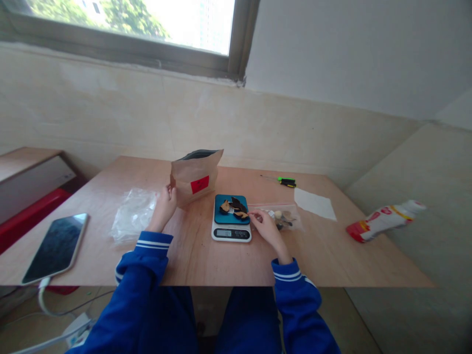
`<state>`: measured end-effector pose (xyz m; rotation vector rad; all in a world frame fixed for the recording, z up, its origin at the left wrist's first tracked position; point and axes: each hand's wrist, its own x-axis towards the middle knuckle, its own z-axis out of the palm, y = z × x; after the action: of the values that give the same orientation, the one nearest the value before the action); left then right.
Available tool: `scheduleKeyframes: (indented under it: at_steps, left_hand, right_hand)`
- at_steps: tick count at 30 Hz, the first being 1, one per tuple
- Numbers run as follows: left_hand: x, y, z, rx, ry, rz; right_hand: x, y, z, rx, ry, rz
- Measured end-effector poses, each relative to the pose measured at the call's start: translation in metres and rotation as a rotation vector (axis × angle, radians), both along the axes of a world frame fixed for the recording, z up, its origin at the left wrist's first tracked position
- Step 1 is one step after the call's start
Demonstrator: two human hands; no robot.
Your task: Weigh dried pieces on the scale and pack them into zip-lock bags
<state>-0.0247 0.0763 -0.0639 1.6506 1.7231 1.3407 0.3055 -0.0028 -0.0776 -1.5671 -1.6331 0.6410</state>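
Observation:
A brown paper bag [184,177] with a red label stands at the centre-left, its dark-lined mouth gaping. My left hand [164,206] is closed on the bag's lower left edge. To the right of the bag lies a white kitchen scale [214,235] with a blue platform and a small lit display I cannot read clearly. Several dark and tan dried slices [236,203] rest on the platform. At the scale's right edge, my right hand [266,226] pinches the nearest dried slice [241,215] with its fingertips.
A clear zip bag [285,220] with dried pieces lies beyond my right hand. Clear plastic bags [131,216] and a charging phone [57,248] are leftward. Screwdrivers [286,181], white paper [315,203] and a red-white bottle [383,221] lie rightward.

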Motion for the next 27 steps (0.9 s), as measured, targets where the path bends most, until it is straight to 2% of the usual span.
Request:
scheduleKeyframes:
  at_steps: [3, 6, 10, 12, 15, 18, 21, 24, 27]
  left_hand:
    - [-0.001, -0.010, -0.001, 0.018, -0.043, -0.012]
    - [0.002, -0.034, 0.007, 0.057, -0.101, 0.010]
    - [0.009, -0.085, 0.018, 0.104, -0.096, 0.054]
    - [0.010, -0.113, 0.015, 0.118, -0.087, 0.045]
    - [0.005, -0.153, -0.005, 0.045, -0.064, -0.036]
    - [-0.006, -0.182, -0.030, -0.033, -0.030, -0.082]
    - [-0.013, -0.199, -0.046, -0.073, -0.006, -0.045]
    - [-0.012, -0.202, -0.049, -0.053, 0.008, -0.057]
    - [-0.005, -0.197, -0.048, -0.002, -0.010, -0.027]
  right_hand:
    - [-0.001, -0.003, 0.002, 0.025, -0.034, -0.018]
    - [-0.002, -0.009, 0.008, 0.044, -0.019, -0.002]
    - [-0.004, -0.033, 0.021, 0.055, 0.035, 0.027]
    - [-0.004, -0.057, 0.027, 0.030, 0.113, 0.031]
    - [-0.006, -0.103, 0.037, -0.144, 0.292, 0.131]
    - [-0.012, -0.148, 0.041, -0.423, 0.456, 0.423]
    - [-0.022, -0.178, 0.032, -0.668, 0.409, 0.658]
    - [-0.033, -0.194, 0.007, -0.846, 0.257, 0.661]
    - [-0.050, -0.199, -0.029, -0.867, 0.078, 0.512]
